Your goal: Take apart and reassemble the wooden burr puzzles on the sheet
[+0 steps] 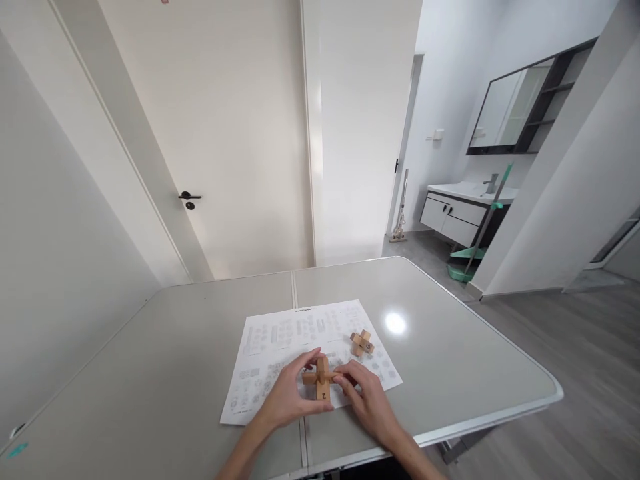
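Observation:
A wooden cross-shaped burr puzzle [321, 380] with a "2" on its near end stands on a printed instruction sheet [280, 347]. My left hand [290, 397] grips its left arm with curled fingers. From the right, my right hand [367, 400] pinches the puzzle's right arm. A second, smaller wooden burr puzzle [362, 343] lies untouched on the sheet, a little beyond my right hand.
The sheet lies on a grey folding table [150, 373] with a centre seam. Behind it are a white door with a black handle [189, 197] and white walls. To the right, a bathroom vanity [460, 213] and a green mop [475, 253] stand on the floor.

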The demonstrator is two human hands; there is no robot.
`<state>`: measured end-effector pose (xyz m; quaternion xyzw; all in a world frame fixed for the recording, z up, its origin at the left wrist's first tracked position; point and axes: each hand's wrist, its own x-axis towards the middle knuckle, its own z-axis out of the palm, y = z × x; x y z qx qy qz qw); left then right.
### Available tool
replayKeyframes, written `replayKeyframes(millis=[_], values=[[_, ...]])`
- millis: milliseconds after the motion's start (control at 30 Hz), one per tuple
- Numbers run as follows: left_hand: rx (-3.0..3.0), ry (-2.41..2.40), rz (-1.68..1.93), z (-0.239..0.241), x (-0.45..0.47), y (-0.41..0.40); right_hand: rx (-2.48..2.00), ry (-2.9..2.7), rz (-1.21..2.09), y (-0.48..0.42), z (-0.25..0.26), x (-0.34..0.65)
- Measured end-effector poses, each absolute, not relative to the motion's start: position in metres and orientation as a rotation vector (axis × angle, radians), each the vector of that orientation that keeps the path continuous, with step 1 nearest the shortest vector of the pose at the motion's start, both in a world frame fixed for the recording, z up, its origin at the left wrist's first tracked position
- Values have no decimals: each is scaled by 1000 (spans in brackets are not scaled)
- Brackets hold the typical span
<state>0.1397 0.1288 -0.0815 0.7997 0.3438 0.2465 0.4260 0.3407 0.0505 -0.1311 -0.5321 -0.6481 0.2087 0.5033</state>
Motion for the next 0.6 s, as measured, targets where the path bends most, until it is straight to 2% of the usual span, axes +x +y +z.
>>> replayKeyframes(millis=[367, 600], values=[[2073, 808, 705, -106, 142, 126, -1329, -1610, 612, 45, -137, 344], [2040, 825, 666, -102, 143, 123, -1312, -1475, 762, 45, -134, 347]])
